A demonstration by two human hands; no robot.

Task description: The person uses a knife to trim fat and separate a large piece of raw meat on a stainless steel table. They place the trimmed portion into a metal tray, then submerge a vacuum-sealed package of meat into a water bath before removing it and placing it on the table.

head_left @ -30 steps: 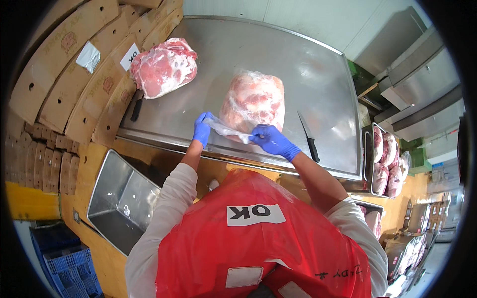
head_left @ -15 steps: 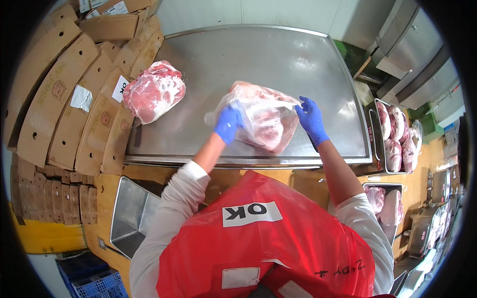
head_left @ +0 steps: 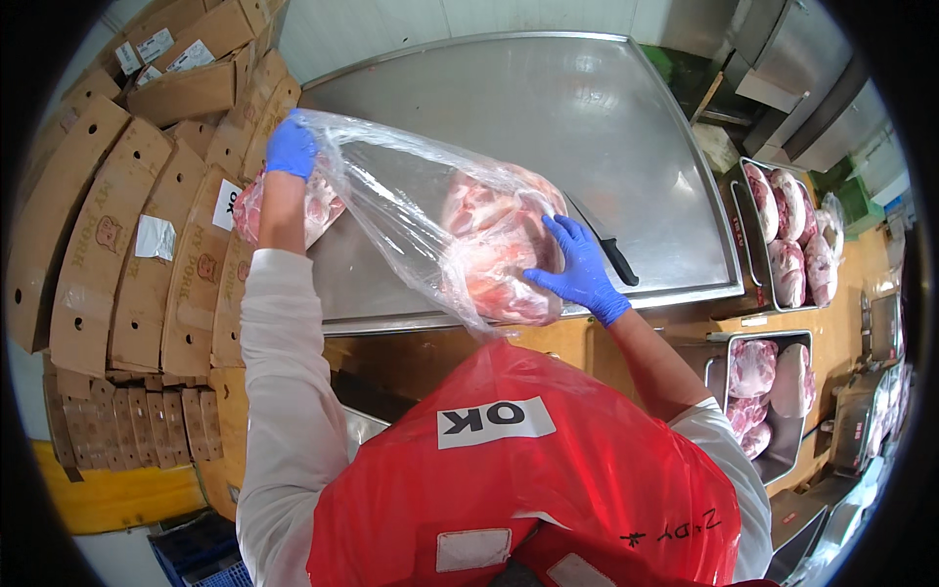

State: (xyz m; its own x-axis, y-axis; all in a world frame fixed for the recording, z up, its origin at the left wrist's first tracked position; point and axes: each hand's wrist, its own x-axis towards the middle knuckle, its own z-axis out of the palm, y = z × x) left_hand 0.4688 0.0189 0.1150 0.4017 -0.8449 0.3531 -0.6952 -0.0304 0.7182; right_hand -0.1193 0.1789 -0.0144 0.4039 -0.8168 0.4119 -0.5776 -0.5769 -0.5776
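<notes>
In its blue glove, my left hand (head_left: pixel 291 147) is closed on one end of a clear plastic bag (head_left: pixel 381 166), raised at the table's left side. The film stretches from there across to a large cut of raw meat (head_left: pixel 494 249) near the front edge. Against the meat's right side rests my right hand (head_left: pixel 587 269), also gloved in blue, fingers spread. Just behind that hand lies a black-handled knife (head_left: pixel 618 262), its blade partly hidden. A second piece of raw meat (head_left: pixel 323 207) sits at the left, partly covered by my left hand and forearm.
The steel table (head_left: pixel 469 88) fills the middle. Flattened cardboard boxes (head_left: pixel 127 225) are stacked close along its left side. At the right, steel trays hold meat: an upper tray (head_left: pixel 751 235) and a lower tray (head_left: pixel 782 445). A wall (head_left: pixel 391 29) stands behind.
My left hand has swung left and up, pulling the plastic bag out long off the meat. My right hand has let go of the film and moved onto the meat's side. The knife now shows.
</notes>
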